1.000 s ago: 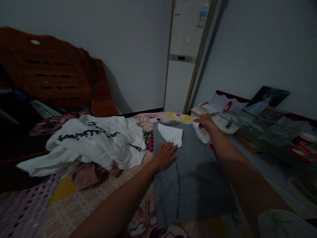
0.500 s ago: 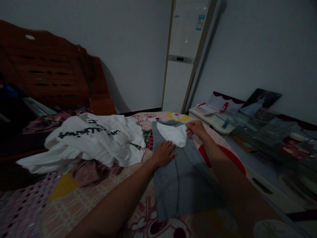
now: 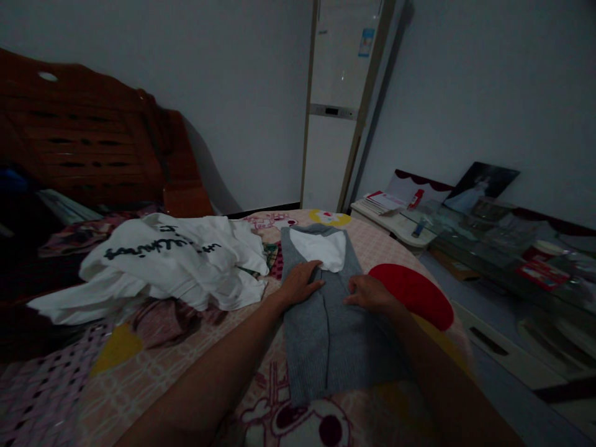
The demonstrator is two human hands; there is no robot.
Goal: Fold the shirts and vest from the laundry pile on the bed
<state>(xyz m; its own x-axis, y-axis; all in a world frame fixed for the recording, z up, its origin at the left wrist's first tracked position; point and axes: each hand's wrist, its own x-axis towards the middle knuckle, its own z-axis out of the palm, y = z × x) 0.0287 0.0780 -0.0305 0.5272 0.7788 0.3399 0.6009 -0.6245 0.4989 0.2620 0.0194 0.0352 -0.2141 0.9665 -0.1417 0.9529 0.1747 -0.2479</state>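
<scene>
A grey knit cardigan (image 3: 305, 347) lies on the patterned bedcover, its front turned up and a white patch (image 3: 321, 248) showing inside the V-neck. On its left half, just below the neckline, my left hand (image 3: 300, 284) rests with fingers stretched out on the knit. Partway down the other side, my right hand (image 3: 370, 293) has its fingers closed on the cardigan's right edge. Part of the lower right of the garment is in shadow and behind my right forearm.
A rumpled white shirt (image 3: 186, 261) with black lettering lies to the left, over a dusty pink cloth (image 3: 162, 323). Behind it stands a carved wooden bench (image 3: 84, 143). A glass-topped cabinet (image 3: 484, 248) holding clutter is on the right; a tall white air conditioner (image 3: 328, 161) stands in the corner.
My right hand has come down from the cardigan's right shoulder to the middle of its right edge. My left hand stays on the knit with a slight shift, and the camera view has moved slightly.
</scene>
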